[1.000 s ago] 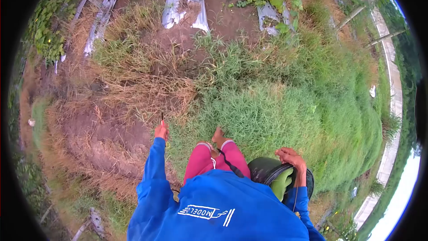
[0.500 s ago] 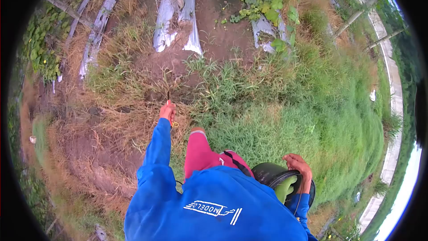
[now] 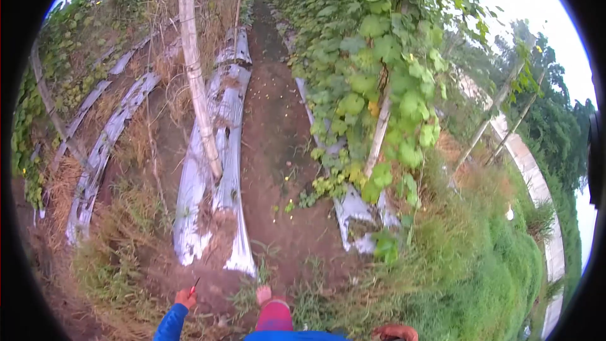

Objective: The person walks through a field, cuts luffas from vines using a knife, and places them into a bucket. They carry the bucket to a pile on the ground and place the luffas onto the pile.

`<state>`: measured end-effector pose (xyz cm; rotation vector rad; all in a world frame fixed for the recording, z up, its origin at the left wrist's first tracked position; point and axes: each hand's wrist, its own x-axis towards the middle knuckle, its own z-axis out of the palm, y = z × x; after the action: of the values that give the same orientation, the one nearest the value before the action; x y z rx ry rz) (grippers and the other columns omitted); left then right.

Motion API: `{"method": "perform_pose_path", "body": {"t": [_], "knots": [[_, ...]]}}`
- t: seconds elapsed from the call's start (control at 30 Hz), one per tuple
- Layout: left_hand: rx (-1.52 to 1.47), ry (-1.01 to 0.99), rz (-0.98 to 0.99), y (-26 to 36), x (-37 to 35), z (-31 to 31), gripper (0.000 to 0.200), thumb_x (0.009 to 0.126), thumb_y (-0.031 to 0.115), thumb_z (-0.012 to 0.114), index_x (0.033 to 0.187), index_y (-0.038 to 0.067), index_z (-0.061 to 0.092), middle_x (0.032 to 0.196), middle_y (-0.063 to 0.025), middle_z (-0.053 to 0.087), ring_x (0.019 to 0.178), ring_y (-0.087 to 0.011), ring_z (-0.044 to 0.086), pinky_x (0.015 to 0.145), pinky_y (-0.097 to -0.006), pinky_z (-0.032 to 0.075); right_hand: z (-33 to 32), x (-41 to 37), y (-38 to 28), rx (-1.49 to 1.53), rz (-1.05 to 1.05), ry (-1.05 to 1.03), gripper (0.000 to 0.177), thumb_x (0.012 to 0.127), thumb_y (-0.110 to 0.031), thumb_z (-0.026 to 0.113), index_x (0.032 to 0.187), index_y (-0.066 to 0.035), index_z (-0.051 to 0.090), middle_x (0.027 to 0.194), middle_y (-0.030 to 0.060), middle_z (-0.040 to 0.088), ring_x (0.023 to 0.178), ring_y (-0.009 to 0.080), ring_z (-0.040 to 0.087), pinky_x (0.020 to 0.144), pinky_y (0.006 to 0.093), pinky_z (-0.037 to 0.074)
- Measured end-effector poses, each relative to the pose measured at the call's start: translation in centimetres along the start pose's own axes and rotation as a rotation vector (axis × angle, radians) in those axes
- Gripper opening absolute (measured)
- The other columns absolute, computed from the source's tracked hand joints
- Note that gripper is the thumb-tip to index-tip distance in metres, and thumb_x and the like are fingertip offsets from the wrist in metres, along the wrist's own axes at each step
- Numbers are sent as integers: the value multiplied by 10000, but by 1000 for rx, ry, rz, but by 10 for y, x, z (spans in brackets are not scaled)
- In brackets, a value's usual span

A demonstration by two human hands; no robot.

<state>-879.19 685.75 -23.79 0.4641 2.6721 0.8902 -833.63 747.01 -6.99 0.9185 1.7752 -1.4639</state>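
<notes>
My left hand [image 3: 186,299], in a blue sleeve at the lower left, is closed around a small red-handled cutting tool [image 3: 193,288]. Its thin dark tip points up and to the right, over bare soil and dry grass. At the bottom edge, right of centre, only the top of my right hand [image 3: 396,331] shows; its fingers are mostly cut off by the frame. A bare foot [image 3: 264,294] and a pink trouser leg [image 3: 274,317] stand between the hands. The dark bucket seen earlier beside my right hand is out of view.
Ahead runs a soil path [image 3: 271,151] between torn silver plastic-covered beds [image 3: 233,113]. A wooden post [image 3: 197,76] stands on the left bed, and leafy climbing vines [image 3: 372,82] hang over the right one. Tall grass [image 3: 467,290] and a pale concrete strip [image 3: 536,189] lie to the right.
My view has tilted up from the ground to the rows ahead. Both hands now sit low in the frame, and the bucket has left view. The cutting tool stays in my left hand.
</notes>
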Motion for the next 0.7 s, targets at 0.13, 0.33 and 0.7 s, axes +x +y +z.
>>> {"method": "perform_pose_path", "body": {"t": [0.13,0.33,0.7], "knots": [[-125,80,313,109,220,73,295,870,339,575,940,57,628,798,-210,634,774,-405,614,672,-473,472,-39,66,30,-18,-383,-35,361,954,-258,482,1199,-30,616,1159,104,637,1063,227,597,911,343,459],[-298,-198,518,418,405,18,246,886,283,576,837,49,523,698,-191,579,639,-398,568,566,-441,430,-130,93,-229,173,-1004,135,397,941,-289,516,1243,-45,597,1034,59,634,899,101,579,824,246,449],[-431,32,147,374,548,54,276,863,315,590,819,46,545,667,-124,533,620,-234,529,582,-379,421,-368,266,-439,-84,-1471,-245,318,933,-247,513,1128,-33,645,851,48,597,790,144,588,717,255,475]]}}
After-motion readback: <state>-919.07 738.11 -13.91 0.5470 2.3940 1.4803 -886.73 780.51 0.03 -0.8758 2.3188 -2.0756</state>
